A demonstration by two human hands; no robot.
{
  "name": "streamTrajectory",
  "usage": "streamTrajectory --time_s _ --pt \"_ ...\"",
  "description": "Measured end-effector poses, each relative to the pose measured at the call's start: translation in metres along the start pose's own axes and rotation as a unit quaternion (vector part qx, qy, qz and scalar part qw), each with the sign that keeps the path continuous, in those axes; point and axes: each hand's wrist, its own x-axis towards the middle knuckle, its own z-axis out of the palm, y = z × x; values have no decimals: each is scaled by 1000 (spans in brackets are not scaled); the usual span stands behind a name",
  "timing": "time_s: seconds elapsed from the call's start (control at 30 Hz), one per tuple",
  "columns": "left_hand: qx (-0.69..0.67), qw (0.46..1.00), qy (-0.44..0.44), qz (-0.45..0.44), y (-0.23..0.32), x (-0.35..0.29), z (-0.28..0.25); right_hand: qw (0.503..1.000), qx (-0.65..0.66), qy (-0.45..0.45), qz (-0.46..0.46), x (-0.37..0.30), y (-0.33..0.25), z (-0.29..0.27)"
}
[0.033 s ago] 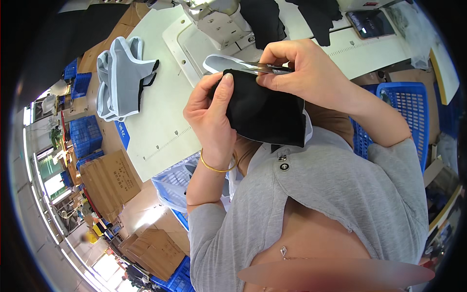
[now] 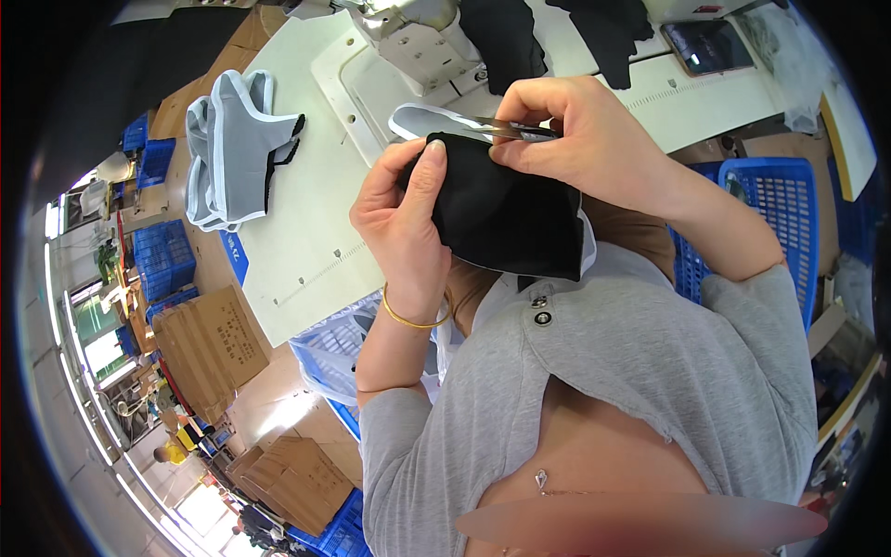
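Note:
My left hand (image 2: 406, 218) is closed on a black fabric piece (image 2: 509, 212), pinching its upper edge between thumb and fingers. The piece has a grey part with white edging (image 2: 422, 119) that shows behind its top, and more pale edging runs down its right side. In my right hand (image 2: 589, 144) is a pair of dark metal thread snips (image 2: 512, 129), gripped between thumb and fingers. The blades point left and lie along the top edge of the fabric. Whether they touch it, I cannot tell. Both hands are above the near edge of the sewing table (image 2: 320, 218).
A sewing machine (image 2: 418, 46) stands beyond my hands. Grey white-edged pieces (image 2: 237, 153) lie at the table's left, black pieces (image 2: 501, 42) at the back. A phone (image 2: 707, 46) rests back right. Blue baskets (image 2: 770, 186) flank me; cartons (image 2: 209, 348) stand on the left floor.

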Motion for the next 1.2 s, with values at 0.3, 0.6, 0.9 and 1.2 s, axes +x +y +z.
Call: streamTrajectory --time_s 0.3,0.6,0.9,1.2 --pt "146 987 -60 23 45 47 -8 999 32 -7 -21 13 -5 9" --pt "61 989 -108 -80 75 120 -2 984 133 111 -39 59 -10 13" --pt "91 989 -91 -72 85 140 5 981 137 129 -47 78 -1 10" --pt "90 986 -122 -68 76 150 -4 981 144 124 -33 75 -4 11"
